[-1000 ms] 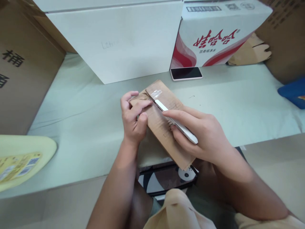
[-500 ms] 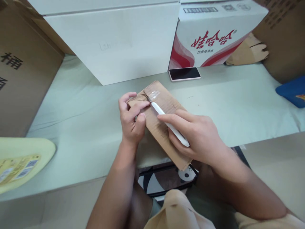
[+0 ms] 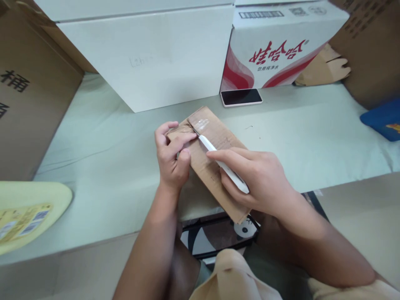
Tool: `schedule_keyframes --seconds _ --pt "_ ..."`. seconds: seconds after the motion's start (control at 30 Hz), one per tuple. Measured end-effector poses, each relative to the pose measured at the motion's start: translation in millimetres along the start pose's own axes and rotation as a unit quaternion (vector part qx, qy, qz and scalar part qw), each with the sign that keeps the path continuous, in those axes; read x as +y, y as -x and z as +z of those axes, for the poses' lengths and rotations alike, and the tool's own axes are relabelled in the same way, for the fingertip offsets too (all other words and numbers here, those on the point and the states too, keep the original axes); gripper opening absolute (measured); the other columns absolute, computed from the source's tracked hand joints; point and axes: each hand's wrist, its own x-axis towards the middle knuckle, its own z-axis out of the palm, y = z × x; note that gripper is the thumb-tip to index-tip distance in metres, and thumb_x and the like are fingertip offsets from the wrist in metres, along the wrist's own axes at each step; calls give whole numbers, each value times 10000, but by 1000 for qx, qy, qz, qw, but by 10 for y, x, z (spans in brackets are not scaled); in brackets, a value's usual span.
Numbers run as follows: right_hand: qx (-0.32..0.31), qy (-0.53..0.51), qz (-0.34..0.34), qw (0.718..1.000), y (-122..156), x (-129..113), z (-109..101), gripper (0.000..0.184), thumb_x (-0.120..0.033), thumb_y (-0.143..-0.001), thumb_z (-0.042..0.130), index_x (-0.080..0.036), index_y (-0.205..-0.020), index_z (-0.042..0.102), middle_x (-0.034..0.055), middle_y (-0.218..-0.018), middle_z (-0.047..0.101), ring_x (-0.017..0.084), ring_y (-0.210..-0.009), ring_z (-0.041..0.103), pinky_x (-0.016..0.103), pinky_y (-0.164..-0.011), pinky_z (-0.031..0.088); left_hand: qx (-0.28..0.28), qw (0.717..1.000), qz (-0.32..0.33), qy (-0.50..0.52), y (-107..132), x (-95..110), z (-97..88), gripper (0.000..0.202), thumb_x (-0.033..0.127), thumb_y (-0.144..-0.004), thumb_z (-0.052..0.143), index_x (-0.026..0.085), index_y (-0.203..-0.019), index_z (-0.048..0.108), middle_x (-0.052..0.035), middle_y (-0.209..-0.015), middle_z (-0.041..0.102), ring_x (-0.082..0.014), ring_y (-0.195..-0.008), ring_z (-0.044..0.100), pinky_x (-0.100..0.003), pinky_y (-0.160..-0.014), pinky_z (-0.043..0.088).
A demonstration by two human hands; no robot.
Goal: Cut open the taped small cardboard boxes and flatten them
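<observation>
A folded piece of brown cardboard (image 3: 215,166) lies slanted over the front edge of the covered surface, with a shiny strip of clear tape near its far end. My left hand (image 3: 173,156) grips its left far edge, the index finger reaching close to the blade. In my right hand (image 3: 256,175) is a white utility knife (image 3: 223,164), held like a pen. Its tip touches the cardboard at a crease by the tape. How deep the blade sits, I cannot tell.
At the back stand a white box (image 3: 175,62) and a red-and-white water carton (image 3: 275,54), with a phone (image 3: 241,97) lying before them. A large brown carton (image 3: 34,91) is at left, a pale yellow item (image 3: 34,212) in front. A blue object (image 3: 381,118) is at right.
</observation>
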Motion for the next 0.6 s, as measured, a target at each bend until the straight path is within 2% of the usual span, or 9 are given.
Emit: schedule_keyframes --seconds 0.13,0.37,0.5,0.6 --pt "15 -59 1 998 12 7 -26 278 -167 -912 572 -197 -1164 686 6 -924 811 125 -615 658 254 -594 451 2 1000 4 4 -5 5 -4 485 577 -997 450 265 -1077 813 -126 -1251 602 -361 -1333 547 -567 -1134 494" --pt "26 -67 -4 997 15 13 -27 290 -170 -903 568 -198 -1171 679 0 -896 797 113 -549 595 244 -574 449 29 999 23 23 6 -5 34 457 548 -1009 475 267 -1128 816 -114 -1306 565 -322 -1289 580 -520 -1095 530" --pt "35 -92 -8 995 24 18 -49 302 -148 -918 554 -219 -1191 663 -5 -858 784 121 -586 637 238 -589 476 32 999 25 25 7 0 37 471 571 -1001 485 277 -1214 785 -124 -1312 572 -323 -1283 572 -532 -1093 530" --pt "34 -122 -12 992 32 23 -72 321 -126 -923 539 -238 -1203 650 1 -894 791 128 -639 683 239 -612 513 34 999 16 24 -1 9 24 487 608 -991 487 327 -1305 732 -115 -1307 611 -336 -1297 565 -547 -1121 501"
